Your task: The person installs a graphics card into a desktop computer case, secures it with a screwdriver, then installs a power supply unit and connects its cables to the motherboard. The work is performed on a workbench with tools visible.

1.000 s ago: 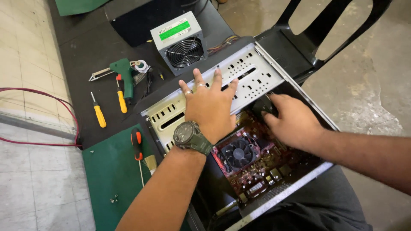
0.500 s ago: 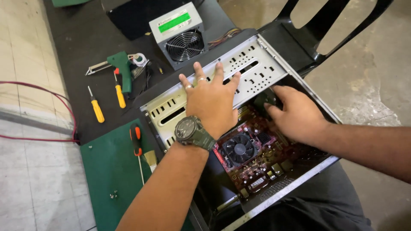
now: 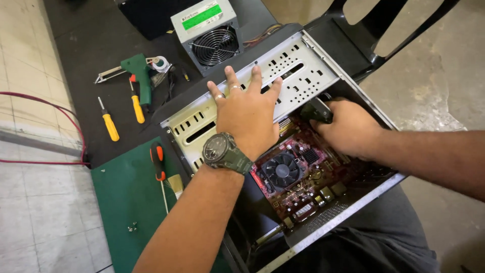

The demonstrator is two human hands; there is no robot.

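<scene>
Left hand (image 3: 247, 119) flat, fingers spread, steadying drive cage (image 3: 252, 91) at 12 o'clock | right hand (image 3: 348, 126) grip closed round black connector (image 3: 316, 110) above motherboard (image 3: 303, 172) | screwdrivers (image 3: 124, 114) at 9 o'clock.

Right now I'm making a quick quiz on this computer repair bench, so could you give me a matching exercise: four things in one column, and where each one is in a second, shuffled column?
Things:
1. left hand
2. right hand
3. power supply unit
4. orange-handled screwdriver

Places:
A. on the green mat beside the case
B. flat on the perforated metal drive cage
C. on the dark mat beyond the case, fan facing the camera
D. inside the case, over the red motherboard, at a black part

Pairs: 1-B, 2-D, 3-C, 4-A
</scene>
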